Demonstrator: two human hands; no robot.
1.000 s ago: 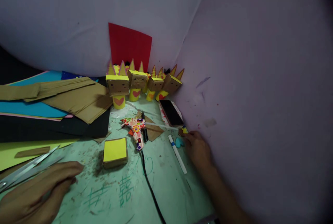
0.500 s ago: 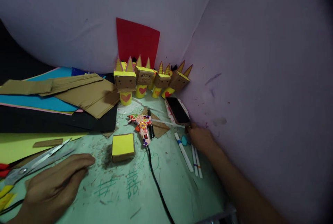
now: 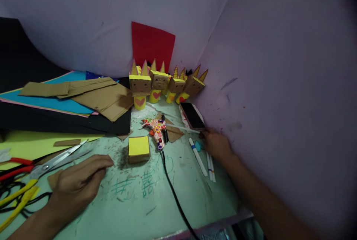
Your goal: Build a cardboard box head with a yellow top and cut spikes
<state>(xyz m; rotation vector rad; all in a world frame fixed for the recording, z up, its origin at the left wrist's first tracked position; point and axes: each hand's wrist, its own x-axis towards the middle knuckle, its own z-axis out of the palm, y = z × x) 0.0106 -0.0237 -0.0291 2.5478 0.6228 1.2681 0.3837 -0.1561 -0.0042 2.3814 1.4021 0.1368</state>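
My left hand (image 3: 80, 180) rests on the green tabletop, its fingers curled together with nothing visible in them. Beside it lie scissors (image 3: 46, 166) with red and yellow handles. To its right sits a small cardboard box (image 3: 138, 147) with a yellow top. My right hand (image 3: 217, 145) reaches to the lower end of a smartphone (image 3: 192, 115), by the tail of a white glue stick (image 3: 185, 129). Its fingers are bent inward, and what they grip is hidden. The stick runs into a flower-patterned glue gun (image 3: 156, 130) lying on its side.
Several cardboard figures (image 3: 140, 85) with yellow bodies and spiky crowns stand at the back, before a red sheet (image 3: 152, 44). Cardboard pieces (image 3: 103, 98) and coloured sheets are stacked left. White sticks (image 3: 198, 156) lie near my right hand. A black cord (image 3: 174, 191) crosses the front.
The view has shifted left, so most things sit farther right and more of the scissors shows. Both hands keep nearly the same poses, the right still by the phone.
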